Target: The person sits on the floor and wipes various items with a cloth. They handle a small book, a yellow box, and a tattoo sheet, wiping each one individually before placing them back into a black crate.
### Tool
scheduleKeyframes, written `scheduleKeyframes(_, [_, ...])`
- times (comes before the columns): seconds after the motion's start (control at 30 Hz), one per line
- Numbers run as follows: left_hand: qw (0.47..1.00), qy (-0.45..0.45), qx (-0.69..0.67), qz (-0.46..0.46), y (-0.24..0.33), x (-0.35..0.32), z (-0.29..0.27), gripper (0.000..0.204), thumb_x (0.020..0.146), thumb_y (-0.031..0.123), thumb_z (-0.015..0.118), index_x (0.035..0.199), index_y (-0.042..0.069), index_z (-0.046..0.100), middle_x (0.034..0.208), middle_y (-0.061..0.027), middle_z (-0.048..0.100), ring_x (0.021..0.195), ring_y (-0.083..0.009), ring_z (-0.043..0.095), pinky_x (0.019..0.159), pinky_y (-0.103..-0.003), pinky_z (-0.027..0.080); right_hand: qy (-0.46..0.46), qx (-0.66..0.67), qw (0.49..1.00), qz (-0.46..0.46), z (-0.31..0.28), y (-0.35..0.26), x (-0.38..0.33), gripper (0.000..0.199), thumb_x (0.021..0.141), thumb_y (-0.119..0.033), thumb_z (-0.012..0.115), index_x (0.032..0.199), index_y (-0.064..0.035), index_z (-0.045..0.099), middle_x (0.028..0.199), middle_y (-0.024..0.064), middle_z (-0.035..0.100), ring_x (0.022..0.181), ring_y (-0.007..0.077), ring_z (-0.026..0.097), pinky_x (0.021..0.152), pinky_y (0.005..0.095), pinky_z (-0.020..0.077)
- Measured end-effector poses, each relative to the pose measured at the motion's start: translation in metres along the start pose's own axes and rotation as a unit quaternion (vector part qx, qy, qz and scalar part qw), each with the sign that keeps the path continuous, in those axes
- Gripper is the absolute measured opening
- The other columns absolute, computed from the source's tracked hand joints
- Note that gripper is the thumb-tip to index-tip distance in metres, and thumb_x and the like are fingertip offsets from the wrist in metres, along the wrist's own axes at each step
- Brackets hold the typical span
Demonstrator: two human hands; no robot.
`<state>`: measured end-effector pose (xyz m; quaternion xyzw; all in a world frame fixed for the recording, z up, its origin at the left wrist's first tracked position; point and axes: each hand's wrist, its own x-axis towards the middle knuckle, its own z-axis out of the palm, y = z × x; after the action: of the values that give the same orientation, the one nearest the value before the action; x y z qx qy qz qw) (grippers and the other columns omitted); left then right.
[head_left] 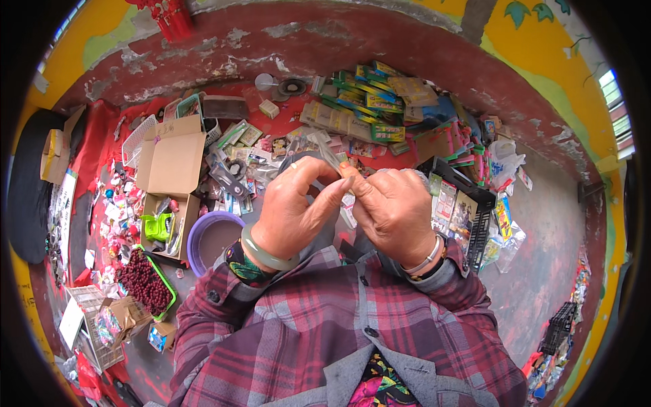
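Observation:
My two hands meet in front of my chest. Between their fingertips is a thin, pale, see-through strip that looks like a plastic packet [327,149], its end pointing away from me. My left hand [288,207], a pale bangle on its wrist, pinches it with bent fingers and outstretched thumb. My right hand [400,214] closes on the same piece from the other side, fingers curled in. The fingers partly hide what they grip. Beneath and beyond the hands, small packaged goods [271,146] lie on a red cloth [237,102].
At the left stand a purple basin [193,241], an opened cardboard box [169,159] and a green-rimmed tray [163,275] of dark red beads. Colourful boxes [383,102] are heaped at the back. A black crate [478,234] of flat packs stands at the right, near plastic bags [505,163].

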<state>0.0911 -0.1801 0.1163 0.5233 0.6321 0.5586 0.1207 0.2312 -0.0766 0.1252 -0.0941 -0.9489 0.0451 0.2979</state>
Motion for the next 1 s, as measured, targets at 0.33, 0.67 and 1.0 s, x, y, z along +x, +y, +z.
scheduleKeyframes(0.33, [0.995,-0.03,-0.081,-0.05,-0.018,-0.009,0.001,0.014,0.091,0.009,0.054,0.086,-0.004,0.057,0.077,-0.0043,0.059,0.066,-0.008,0.053,0.059,-0.022,0.045,0.013,-0.069,0.997,-0.02,0.0,-0.004,-0.004,0.049,0.066,-0.01,0.066,0.114,-0.0085,0.061,0.07,0.0003,0.049,0.063,0.0192,0.049,0.058,0.0342,0.0352])
scheduleKeyframes(0.67, [0.985,-0.06,-0.146,-0.063,-0.016,-0.008,-0.001,0.018,0.095,0.011,0.048,0.092,-0.005,0.057,0.084,-0.0067,0.061,0.071,-0.0099,0.054,0.064,-0.022,0.046,0.013,-0.048,0.999,0.0,0.001,-0.004,-0.005,0.041,0.07,-0.015,0.063,0.11,-0.0074,0.062,0.068,0.0016,0.046,0.066,0.019,0.048,0.063,0.0334,0.0364])
scheduleKeyframes(1.0, [0.995,-0.071,-0.063,-0.019,-0.018,-0.006,-0.003,0.015,0.093,0.006,0.047,0.09,-0.005,0.057,0.081,-0.0082,0.062,0.071,-0.0123,0.056,0.065,-0.025,0.047,-0.003,0.0,1.0,0.011,-0.002,-0.003,-0.005,0.042,0.069,-0.009,0.062,0.111,-0.0086,0.061,0.07,0.0024,0.05,0.065,0.0207,0.051,0.059,0.0346,0.0371])
